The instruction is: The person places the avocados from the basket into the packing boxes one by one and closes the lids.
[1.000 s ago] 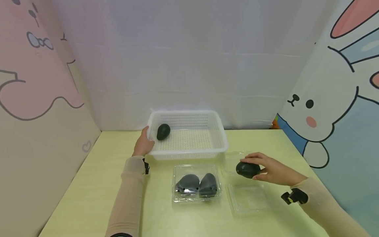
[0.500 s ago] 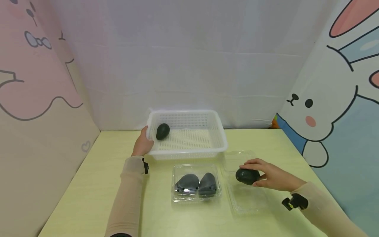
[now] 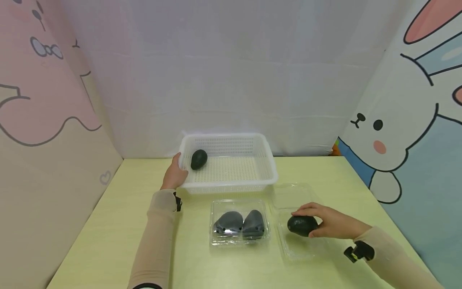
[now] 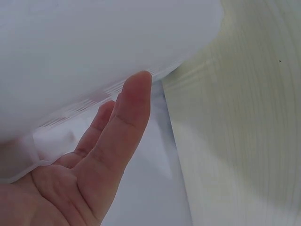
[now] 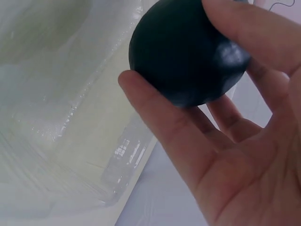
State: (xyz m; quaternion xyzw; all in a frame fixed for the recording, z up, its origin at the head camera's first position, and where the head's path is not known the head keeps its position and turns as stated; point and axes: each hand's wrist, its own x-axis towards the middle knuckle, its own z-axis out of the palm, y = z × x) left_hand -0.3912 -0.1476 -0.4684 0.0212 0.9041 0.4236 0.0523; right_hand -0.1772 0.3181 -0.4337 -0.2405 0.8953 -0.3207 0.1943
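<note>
In the head view my right hand (image 3: 330, 220) holds a dark green avocado (image 3: 302, 226) by its sides, over the lower half of an opened clear plastic clamshell box (image 3: 297, 251). The right wrist view shows the avocado (image 5: 183, 52) between thumb and fingers; whether it touches the box cannot be told. My left hand (image 3: 174, 174) grips the left end of a white perforated basket (image 3: 231, 185), thumb at the rim. In the left wrist view, its fingers (image 4: 136, 103) lie extended along the basket's outer side (image 4: 103, 56). Another avocado (image 3: 199, 159) lies inside the basket, at the left.
A closed clear clamshell box (image 3: 240, 203) holding two dark avocados stands in front of the basket. The opened box's lid (image 3: 292, 194) lies flat behind its base. A white curtain (image 3: 231, 80) hangs behind the pale yellow table (image 3: 97, 241), with cartoon-printed sheets at both sides.
My right hand has come down and toward the front with the avocado, from above the box's hinge line to over its base. The left hand and basket have stayed in place.
</note>
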